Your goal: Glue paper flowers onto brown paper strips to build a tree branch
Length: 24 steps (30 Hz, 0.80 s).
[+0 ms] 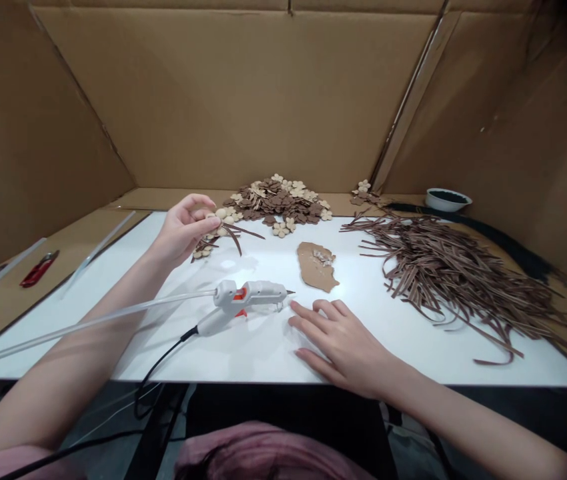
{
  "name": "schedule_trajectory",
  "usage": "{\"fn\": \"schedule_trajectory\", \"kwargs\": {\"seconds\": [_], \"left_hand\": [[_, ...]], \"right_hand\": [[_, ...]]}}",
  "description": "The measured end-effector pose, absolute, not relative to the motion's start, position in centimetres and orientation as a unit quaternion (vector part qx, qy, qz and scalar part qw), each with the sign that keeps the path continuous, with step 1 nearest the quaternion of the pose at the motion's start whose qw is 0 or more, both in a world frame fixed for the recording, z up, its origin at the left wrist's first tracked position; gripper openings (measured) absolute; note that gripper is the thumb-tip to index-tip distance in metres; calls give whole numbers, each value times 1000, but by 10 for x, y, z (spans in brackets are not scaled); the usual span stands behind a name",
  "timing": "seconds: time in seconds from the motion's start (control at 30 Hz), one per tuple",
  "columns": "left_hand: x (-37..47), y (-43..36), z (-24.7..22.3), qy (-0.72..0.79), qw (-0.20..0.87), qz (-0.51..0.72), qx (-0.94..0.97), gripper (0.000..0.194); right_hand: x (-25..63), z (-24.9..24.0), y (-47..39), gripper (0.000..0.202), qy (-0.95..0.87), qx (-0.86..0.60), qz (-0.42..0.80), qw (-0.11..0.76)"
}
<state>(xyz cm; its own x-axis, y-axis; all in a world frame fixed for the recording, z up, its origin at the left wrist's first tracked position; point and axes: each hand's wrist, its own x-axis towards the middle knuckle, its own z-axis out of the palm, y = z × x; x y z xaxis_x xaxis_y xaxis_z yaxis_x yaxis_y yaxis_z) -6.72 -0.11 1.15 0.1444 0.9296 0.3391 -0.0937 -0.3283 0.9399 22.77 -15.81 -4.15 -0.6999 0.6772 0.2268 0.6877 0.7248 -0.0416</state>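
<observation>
Far left, on brown cardboard: one red cutter point(39, 268), with two loose translucent sticks point(97, 248) nearby. Clamped between thumb and fingertips of the left hand point(191, 223), above the white board point(258, 363): a small cream piece point(211, 215), with thin brown strips point(233, 235) fanning rightward just beside it; overlap too close to count. Next, one smooth white glue gun point(243, 300), nozzle pointing right, long axis roughly left to right, one translucent rod trailing from its rear. Behind, one uncountable heap of flat brown and cream flowers point(278, 200). Then one ragged cardboard scrap point(316, 265). Near the nozzle, fingers apart, holding nothing: the right hand point(343, 340). Far right, one tangled strip pile point(453, 267), and one round white bowl point(447, 201) of dark material.
</observation>
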Motion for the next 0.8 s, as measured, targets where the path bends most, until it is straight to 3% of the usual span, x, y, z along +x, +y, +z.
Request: {"fn": "schedule_trajectory", "kwargs": {"seconds": [0.8], "left_hand": [[-67,0,11,332,456,553,613,36]], "right_hand": [[218,-42,-159,49,-914,-390,-17,106]]}}
